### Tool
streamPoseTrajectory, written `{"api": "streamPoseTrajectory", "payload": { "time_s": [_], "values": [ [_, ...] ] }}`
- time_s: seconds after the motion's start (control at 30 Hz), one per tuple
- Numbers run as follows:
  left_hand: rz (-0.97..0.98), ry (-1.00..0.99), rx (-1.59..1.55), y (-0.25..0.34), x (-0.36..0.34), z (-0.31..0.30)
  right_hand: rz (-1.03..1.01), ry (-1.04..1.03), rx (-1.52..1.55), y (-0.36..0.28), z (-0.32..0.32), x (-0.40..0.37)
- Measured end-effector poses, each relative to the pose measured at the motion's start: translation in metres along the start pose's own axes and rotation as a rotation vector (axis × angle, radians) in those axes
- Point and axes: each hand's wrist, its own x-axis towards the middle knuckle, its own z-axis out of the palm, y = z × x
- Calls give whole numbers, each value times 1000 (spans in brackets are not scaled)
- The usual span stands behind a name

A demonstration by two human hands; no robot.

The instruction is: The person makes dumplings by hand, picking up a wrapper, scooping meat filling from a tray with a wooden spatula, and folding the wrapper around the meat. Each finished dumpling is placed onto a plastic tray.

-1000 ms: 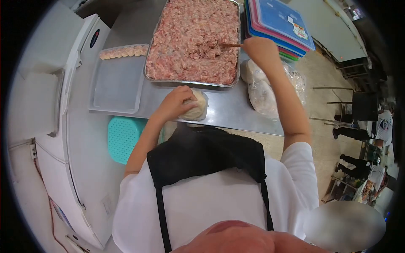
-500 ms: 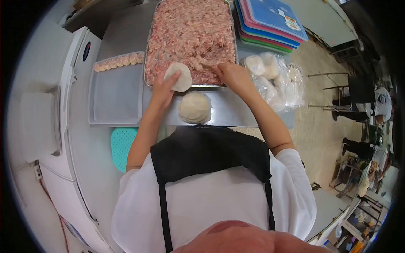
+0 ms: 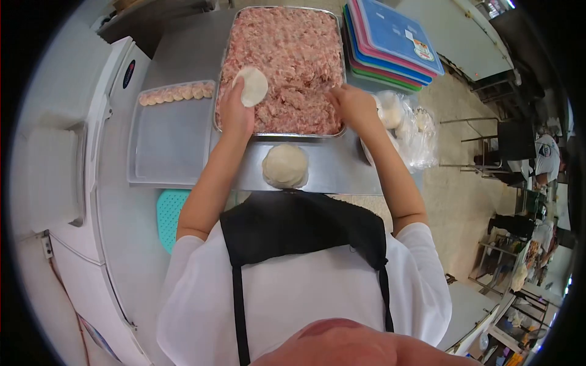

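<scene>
Scooping, I'd say: left hand (image 3: 236,113) pinches a dough wrapper (image 3: 254,87), right hand (image 3: 354,108) curls by the minced meat (image 3: 287,52), its hold unclear; next calls for a level wrapper.

Oval badge (image 3: 129,74): unreadable | blue-lid sticker (image 3: 422,50): unreadable | legible text: none

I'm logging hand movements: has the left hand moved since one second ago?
Yes. The left hand has moved forward and left, from the dough stack to over the near left side of the meat tray.
</scene>
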Motion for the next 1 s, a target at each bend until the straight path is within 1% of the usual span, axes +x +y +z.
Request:
{"api": "streamPoseTrajectory", "payload": {
  "time_s": [0.07, 0.1, 0.17, 0.2, 0.27, 0.33, 0.43, 0.5, 0.6, 0.63, 0.7, 0.73, 0.83, 0.9, 1.0],
  "values": [
    [-26, -20, 42, 1, -13, -12, 2, -146, -40, -9, 12, -4],
    [-87, 0, 26, -1, -20, -15, 3, -218, -61, -13, 16, -8],
    [-211, 44, -7, -11, -37, -17, -49, -178, 0, -19, 15, -20],
    [-243, 32, -20, -16, -44, -17, -77, -158, 31, -22, 15, -25],
    [-304, 7, -51, -28, -53, -17, 20, -203, 120, -27, 15, -31],
    [-308, 13, -74, -37, -54, -14, 113, -247, 201, -26, 16, -32],
    [-291, -3, -75, -42, -55, -9, 174, -285, 475, -6, 30, -38],
    [-275, -9, -71, -44, -54, -8, 250, -356, 601, 3, 31, -37],
    [-268, -41, -97, -40, -46, -14, 356, -459, 835, 7, 19, -31],
    [-232, -4, -97, -34, -45, -9, 390, -491, 921, 7, 15, -28],
    [-162, 68, -94, -21, -41, 0, 384, -366, 1032, 8, 13, -24],
    [-162, 27, -122, -15, -38, 7, 383, -304, 1088, 8, 13, -22],
    [-182, -72, -229, -5, -24, 31, 356, -281, 1144, 3, 7, -12],
    [-214, -101, -331, -7, -16, 47, 205, -237, 1038, -11, 8, -7],
    [-230, 15, -429, 11, -21, 75, 8, -157, 842, -9, 20, -6]
  ]
}}
